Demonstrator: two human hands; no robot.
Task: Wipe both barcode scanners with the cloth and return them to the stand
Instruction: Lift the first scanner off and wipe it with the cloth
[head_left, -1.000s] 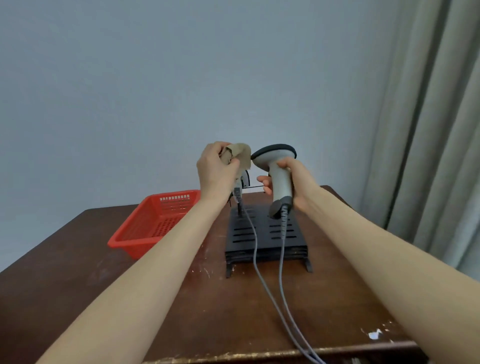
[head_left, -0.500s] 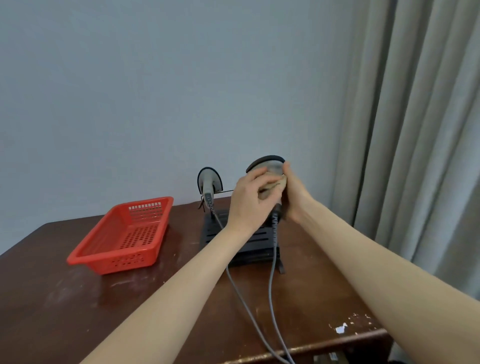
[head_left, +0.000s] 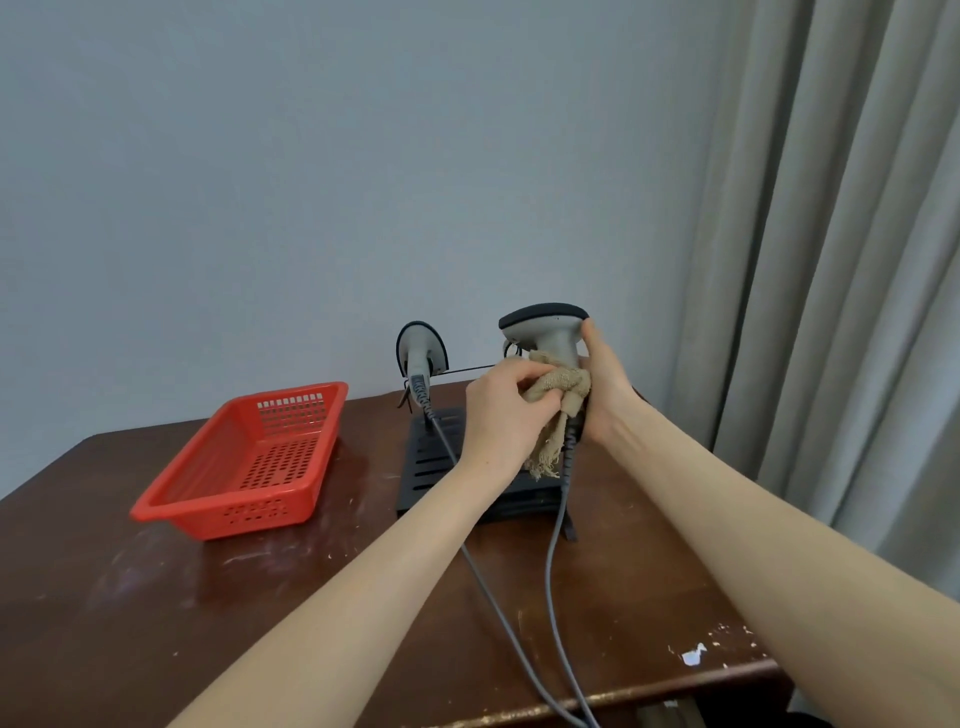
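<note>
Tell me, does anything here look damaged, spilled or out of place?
The dark brown wooden table is worn: white chips in the finish near its front right corner, pale scuffs by the red plastic basket. The beige woven cloth the left hand holds against the grey handheld scanner is frayed below. Nothing spilled.

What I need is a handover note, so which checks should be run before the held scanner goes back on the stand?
1. Right hand grips the held barcode scanner by its handle: ok.
2. Left hand presses the cloth against that handle: ok.
3. Whole scanner wiped: cannot tell.
4. Second barcode scanner sits upright at the back left of the stand: ok.
5. Free holder on the stand's right side: cannot tell, the hands hide it.
6. Held scanner's cable hangs clear of the other cable: cannot tell, they run close together near the table edge.
</note>
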